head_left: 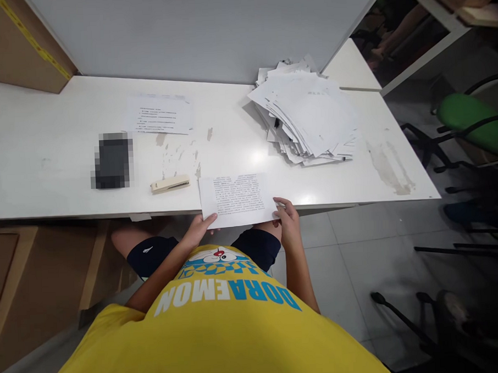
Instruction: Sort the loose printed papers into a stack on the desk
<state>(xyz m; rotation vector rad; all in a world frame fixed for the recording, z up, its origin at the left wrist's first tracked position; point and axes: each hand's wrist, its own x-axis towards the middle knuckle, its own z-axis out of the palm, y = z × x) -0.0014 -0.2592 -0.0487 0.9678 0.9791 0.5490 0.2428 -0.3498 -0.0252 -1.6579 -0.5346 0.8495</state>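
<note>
A printed sheet of paper (239, 200), covered in small dark text, lies half over the table's front edge; whether it is one sheet or several I cannot tell. My left hand (199, 230) pinches its lower left corner, thumb on top and fingers underneath. At the right edge, my right hand (288, 219) grips the paper between thumb and curled fingers, with the index finger partly raised. A cream stapler (170, 184) rests on the table just left of the sheet, touched by neither hand.
The white table (226, 138) bears a large untidy paper stack (307, 112) at right. More printed paper (159, 114) lies at back left, near a blurred-out dark object (112, 160). A cardboard box (24, 42) stands at far left; a green chair (473, 120) is at right.
</note>
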